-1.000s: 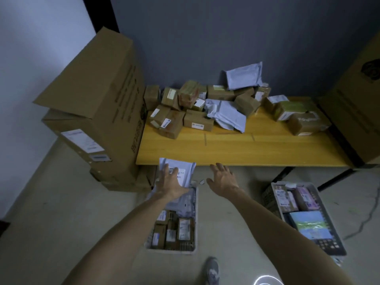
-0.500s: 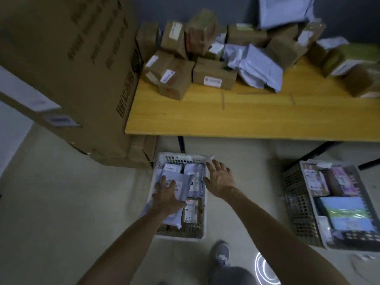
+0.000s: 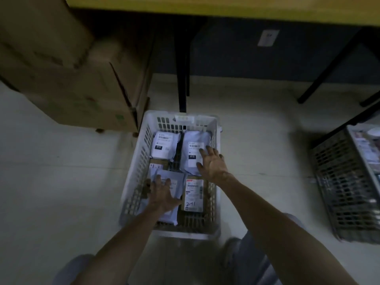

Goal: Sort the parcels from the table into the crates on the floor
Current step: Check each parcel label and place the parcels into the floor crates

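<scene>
A white slotted crate (image 3: 141,153) stands on the floor below me, filled with labelled parcels. My left hand (image 3: 162,195) lies flat on a grey poly mailer (image 3: 175,179) in the crate's near-left part, fingers straight and spread on top of it. My right hand (image 3: 212,165) hovers open, its fingertips touching a white mailer (image 3: 193,140) at the far right of the crate. Another white mailer (image 3: 164,145) lies at the far left. A brown box with a label marked "241" (image 3: 193,194) sits near right, between my hands.
The yellow table edge (image 3: 205,5) runs along the top, with a black leg (image 3: 182,79) just behind the crate. Large cardboard boxes (image 3: 61,68) stand to the left. A dark mesh crate (image 3: 339,182) with parcels is at the right. My knees show at the bottom.
I have bent down toward the crate; the table top has left the view. My left hand brought the grey mailer down into the crate and now lies flat on it. My right hand reached the far mailer.
</scene>
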